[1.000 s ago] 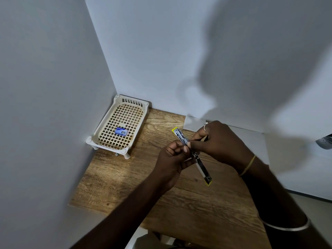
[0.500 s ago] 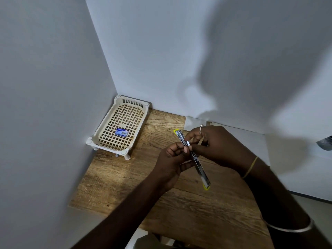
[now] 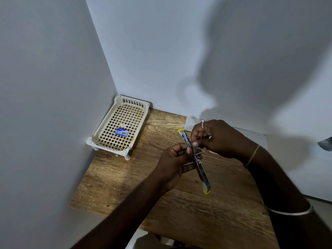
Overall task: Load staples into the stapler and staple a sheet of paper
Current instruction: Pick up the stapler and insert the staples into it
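Note:
A slim metal stapler [image 3: 201, 169] with yellow ends is swung fully open into one long strip above the wooden table. My left hand [image 3: 175, 161] grips it at the hinge from the left. My right hand [image 3: 218, 138] pinches at the upper half of the stapler near its magazine with thumb and forefinger; whether it holds staples is too small to tell. A small blue staple box [image 3: 122, 132] lies in the cream basket. A white sheet of paper [image 3: 191, 123] lies flat at the back of the table, mostly hidden behind my right hand.
The cream plastic lattice basket [image 3: 107, 126] stands on short legs in the back left corner. Grey walls close the table [image 3: 188, 212] on the left and back. A grey object [image 3: 326, 144] shows at the right edge.
The stapler has tilted so its lower end points further down and right. My right hand's fingers have shifted along its upper half. The left hand's grip is the same.

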Tool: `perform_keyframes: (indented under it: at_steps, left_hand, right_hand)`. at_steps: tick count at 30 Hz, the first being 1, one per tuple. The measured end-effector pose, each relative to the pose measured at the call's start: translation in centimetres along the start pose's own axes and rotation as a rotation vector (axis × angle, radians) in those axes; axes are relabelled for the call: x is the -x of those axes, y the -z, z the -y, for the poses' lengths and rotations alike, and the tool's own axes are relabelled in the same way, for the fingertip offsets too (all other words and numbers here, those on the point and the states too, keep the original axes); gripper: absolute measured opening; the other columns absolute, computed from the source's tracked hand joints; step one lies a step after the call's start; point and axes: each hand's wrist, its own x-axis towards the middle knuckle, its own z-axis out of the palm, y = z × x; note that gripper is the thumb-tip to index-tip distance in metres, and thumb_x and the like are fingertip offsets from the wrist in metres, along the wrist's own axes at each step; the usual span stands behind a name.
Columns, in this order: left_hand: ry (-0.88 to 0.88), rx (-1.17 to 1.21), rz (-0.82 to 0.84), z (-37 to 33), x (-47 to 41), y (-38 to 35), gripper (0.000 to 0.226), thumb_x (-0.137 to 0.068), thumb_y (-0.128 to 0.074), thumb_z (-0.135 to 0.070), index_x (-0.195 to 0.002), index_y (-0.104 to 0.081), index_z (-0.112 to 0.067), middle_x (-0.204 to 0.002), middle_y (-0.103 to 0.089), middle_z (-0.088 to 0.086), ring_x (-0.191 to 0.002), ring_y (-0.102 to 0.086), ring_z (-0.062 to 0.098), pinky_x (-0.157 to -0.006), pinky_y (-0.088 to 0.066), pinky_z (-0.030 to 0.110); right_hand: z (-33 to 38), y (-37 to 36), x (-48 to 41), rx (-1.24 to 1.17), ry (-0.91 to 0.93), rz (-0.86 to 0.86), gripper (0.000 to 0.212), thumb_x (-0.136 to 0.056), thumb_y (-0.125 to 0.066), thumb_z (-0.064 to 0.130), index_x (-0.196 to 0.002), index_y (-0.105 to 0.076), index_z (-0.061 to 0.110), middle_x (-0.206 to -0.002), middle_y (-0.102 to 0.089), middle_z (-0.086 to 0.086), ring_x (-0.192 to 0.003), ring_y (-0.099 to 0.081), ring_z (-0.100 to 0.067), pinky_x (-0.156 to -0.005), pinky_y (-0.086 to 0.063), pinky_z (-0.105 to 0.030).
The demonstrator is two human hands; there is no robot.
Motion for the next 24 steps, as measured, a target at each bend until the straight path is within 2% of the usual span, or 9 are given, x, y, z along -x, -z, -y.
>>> perform_keyframes:
  at_steps: [8,14,19,24]
  left_hand:
    - [0.043,0.042,0.015,-0.1,-0.1,0.1,0.021,-0.092,-0.062,-0.019,-0.104,-0.067,-0.002,-0.097,-0.076,0.01,-0.091,-0.075,0.02,-0.076,-0.061,0.034]
    - [0.075,0.054,0.026,-0.1,-0.1,0.2,0.019,-0.102,-0.051,-0.009,-0.112,-0.064,0.002,-0.098,-0.077,0.009,-0.092,-0.075,0.02,-0.073,-0.061,0.031]
    - [0.088,0.066,0.022,-0.3,0.0,-0.2,0.024,-0.093,-0.06,-0.018,-0.109,-0.068,-0.002,-0.098,-0.076,0.01,-0.091,-0.075,0.02,-0.072,-0.061,0.031]
    - [0.091,0.071,0.028,-0.2,0.1,-0.2,0.027,-0.089,-0.062,-0.021,-0.107,-0.068,-0.003,-0.098,-0.075,0.01,-0.09,-0.074,0.019,-0.071,-0.061,0.03]
  right_hand:
    - [0.2,0.3,-0.6,0.007,-0.005,0.091,0.02,-0.089,-0.07,0.009,-0.078,-0.062,0.023,-0.074,-0.061,0.011,-0.071,-0.053,0.001,-0.067,-0.039,-0.027]
    - [0.5,0.7,-0.8,0.005,0.022,0.067,0.027,-0.094,-0.061,0.004,-0.079,-0.053,0.025,-0.074,-0.054,0.01,-0.068,-0.046,-0.005,-0.068,-0.038,-0.032]
    - [0.8,0.5,-1.3,0.029,0.026,0.033,0.029,-0.091,-0.056,-0.003,-0.078,-0.049,0.022,-0.074,-0.054,0.009,-0.067,-0.044,-0.007,-0.067,-0.035,-0.032]
    - [1.1,0.0,-1.5,0.002,0.033,0.057,0.013,-0.094,-0.055,-0.002,-0.087,-0.054,0.009,-0.085,-0.062,-0.005,-0.074,-0.048,-0.014,-0.069,-0.037,-0.033]
